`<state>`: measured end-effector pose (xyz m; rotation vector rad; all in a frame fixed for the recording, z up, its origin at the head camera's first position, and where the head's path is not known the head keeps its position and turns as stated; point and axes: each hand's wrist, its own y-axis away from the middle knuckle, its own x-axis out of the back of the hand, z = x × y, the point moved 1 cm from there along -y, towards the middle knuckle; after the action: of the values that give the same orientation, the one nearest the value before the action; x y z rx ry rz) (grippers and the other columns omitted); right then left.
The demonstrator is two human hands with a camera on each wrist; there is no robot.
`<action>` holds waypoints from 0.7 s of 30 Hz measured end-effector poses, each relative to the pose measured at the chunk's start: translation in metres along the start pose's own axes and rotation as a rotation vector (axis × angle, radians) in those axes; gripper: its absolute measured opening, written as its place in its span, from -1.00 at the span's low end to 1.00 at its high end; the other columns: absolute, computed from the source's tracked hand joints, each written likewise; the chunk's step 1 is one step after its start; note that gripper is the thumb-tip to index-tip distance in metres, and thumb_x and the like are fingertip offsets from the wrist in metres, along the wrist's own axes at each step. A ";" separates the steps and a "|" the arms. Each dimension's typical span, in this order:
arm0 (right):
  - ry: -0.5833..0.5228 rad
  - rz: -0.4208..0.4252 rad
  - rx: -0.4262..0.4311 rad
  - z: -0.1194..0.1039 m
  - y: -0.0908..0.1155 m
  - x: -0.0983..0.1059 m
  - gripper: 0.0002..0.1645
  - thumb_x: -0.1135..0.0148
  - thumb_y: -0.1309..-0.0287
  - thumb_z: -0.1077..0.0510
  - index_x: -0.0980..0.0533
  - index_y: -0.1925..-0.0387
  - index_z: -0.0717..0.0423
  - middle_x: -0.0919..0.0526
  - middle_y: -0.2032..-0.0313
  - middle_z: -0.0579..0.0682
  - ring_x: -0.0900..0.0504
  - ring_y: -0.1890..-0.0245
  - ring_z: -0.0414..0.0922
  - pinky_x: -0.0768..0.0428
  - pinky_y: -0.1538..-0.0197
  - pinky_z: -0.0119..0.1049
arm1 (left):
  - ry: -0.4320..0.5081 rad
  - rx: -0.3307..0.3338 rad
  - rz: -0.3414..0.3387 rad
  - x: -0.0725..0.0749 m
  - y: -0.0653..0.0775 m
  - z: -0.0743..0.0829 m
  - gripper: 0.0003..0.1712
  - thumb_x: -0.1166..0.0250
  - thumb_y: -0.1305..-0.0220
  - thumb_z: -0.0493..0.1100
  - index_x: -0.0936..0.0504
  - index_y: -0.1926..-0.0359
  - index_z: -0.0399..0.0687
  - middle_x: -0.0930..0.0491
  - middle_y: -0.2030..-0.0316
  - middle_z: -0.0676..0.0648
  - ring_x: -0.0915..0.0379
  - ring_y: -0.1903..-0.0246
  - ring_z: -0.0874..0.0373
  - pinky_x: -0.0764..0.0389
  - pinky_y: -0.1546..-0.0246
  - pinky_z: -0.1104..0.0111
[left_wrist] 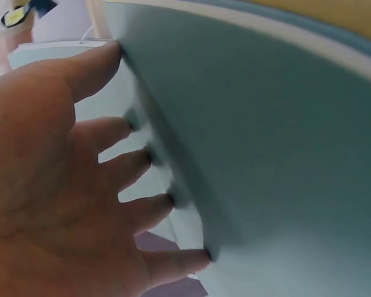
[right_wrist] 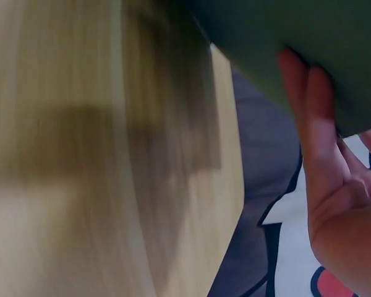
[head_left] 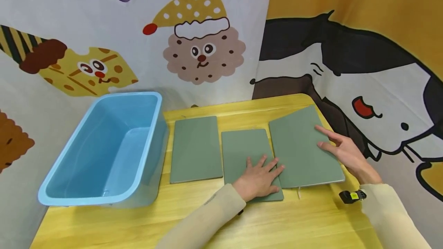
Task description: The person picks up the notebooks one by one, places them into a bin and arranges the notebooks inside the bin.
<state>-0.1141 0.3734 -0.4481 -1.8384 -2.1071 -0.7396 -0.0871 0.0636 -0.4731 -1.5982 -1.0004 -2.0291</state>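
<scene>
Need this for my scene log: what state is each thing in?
Blue tub: upright, open-topped
Left notebook: closed, lying flat
Middle notebook: closed, lying flat
Right notebook: apparently closed, tilted, right side raised
Ribbon: hanging out at the right notebook's lower edge
Left hand: spread over the middle notebook
Right hand: holding the right notebook's right side
Printed cloth: hanging

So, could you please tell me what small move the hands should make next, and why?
I would probably have the right hand lower the rightmost green notebook flat: its outer edge is raised off the yellow table, while the left hand lies spread on the middle notebook.
</scene>
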 end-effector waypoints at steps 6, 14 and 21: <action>-0.047 0.154 0.023 -0.009 0.011 0.000 -0.22 -0.25 -0.46 -0.10 -0.22 -0.59 -0.30 -0.09 -0.61 0.02 -0.26 -0.49 -0.09 -0.61 0.06 -0.53 | 0.019 -0.023 0.057 0.000 0.015 -0.017 -0.21 -0.05 -0.51 0.35 -0.12 -0.64 0.37 -0.03 -0.62 0.14 -0.03 -0.57 0.02 -0.33 -0.39 -0.14; -0.212 0.198 0.045 -0.023 0.022 0.005 -0.25 -0.26 -0.47 0.10 -0.26 -0.58 -0.20 -0.06 -0.61 -0.16 -0.01 -0.58 -0.23 -0.57 0.07 -0.64 | 0.043 0.000 0.181 0.017 0.043 -0.050 -0.25 -0.02 -0.57 0.29 -0.17 -0.63 0.23 -0.08 -0.61 0.02 -0.07 -0.55 -0.10 -0.31 -0.38 -0.22; -0.445 0.179 0.103 -0.040 0.025 -0.005 -0.25 -0.29 -0.42 0.23 -0.31 -0.56 -0.11 -0.33 -0.49 -0.22 -0.38 -0.40 -0.31 -0.63 0.12 -0.57 | 0.135 0.053 0.362 0.030 0.066 -0.069 -0.19 0.19 -0.57 0.40 -0.08 -0.66 0.20 0.05 -0.64 -0.06 0.11 -0.59 -0.19 -0.09 -0.43 -0.33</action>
<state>-0.0950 0.3499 -0.4116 -2.2559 -2.1321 -0.1847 -0.0986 -0.0267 -0.4318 -1.4686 -0.6552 -1.8183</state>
